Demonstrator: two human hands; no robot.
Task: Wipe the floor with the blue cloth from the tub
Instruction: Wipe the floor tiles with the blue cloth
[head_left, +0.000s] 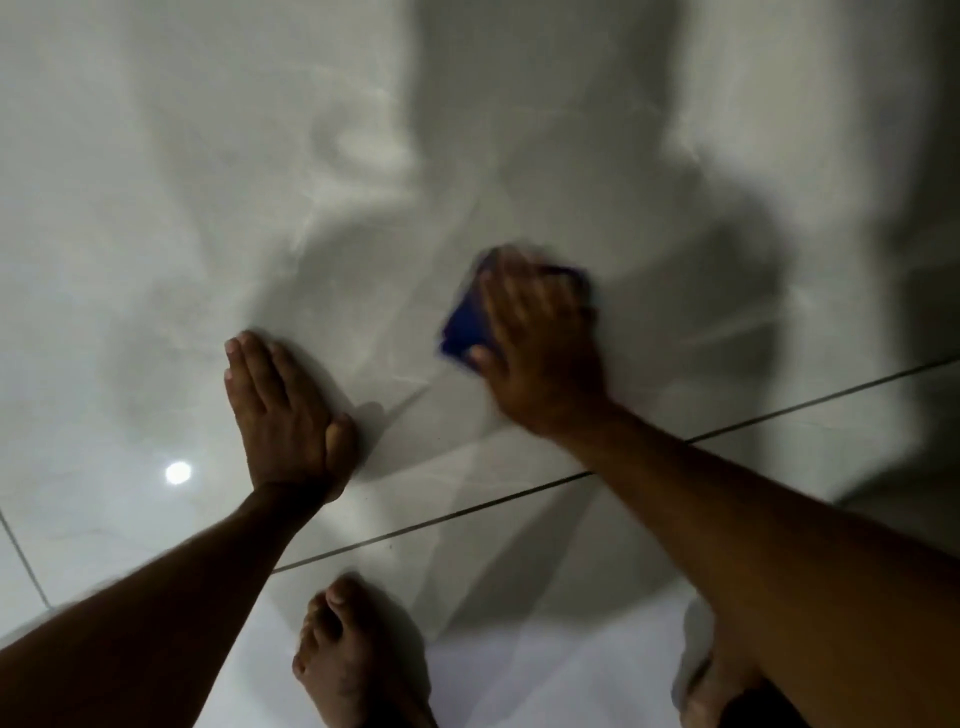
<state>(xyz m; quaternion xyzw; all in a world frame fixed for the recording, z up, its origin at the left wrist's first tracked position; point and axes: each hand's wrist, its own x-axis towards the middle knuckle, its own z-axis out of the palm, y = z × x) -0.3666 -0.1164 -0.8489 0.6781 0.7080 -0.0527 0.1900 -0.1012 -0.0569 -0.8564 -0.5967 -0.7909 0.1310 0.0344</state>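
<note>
The right hand (535, 338) lies palm-down on the blue cloth (465, 327), fingers spread across it and thumb hooked at its near edge, pressing it flat to the tiled floor (156, 208) rather than pinching it. That spread hold suits wiping: weight goes through the whole palm, so the cloth keeps broad contact with the tile and is unlikely to bunch. The hand and cloth are blurred, which suggests a sweeping stroke is under way, though its direction cannot be read. Most of the cloth is hidden under the hand; only its left side and a strip past the fingertips show.

The left hand (283, 415) rests flat on the floor well apart from the cloth, fingers straight and pressed together, holding nothing. It appears to serve as a prop, taking the weight of the leaning body so the right arm can move freely.

Nearer the body, a bare foot (358, 654) stands on the tile this side of a dark grout line (467, 512), and a second foot shows partly behind the right forearm. A small bright reflection of a lamp (178, 473) glints on the glossy tile left of the left wrist. The tub is out of view.
</note>
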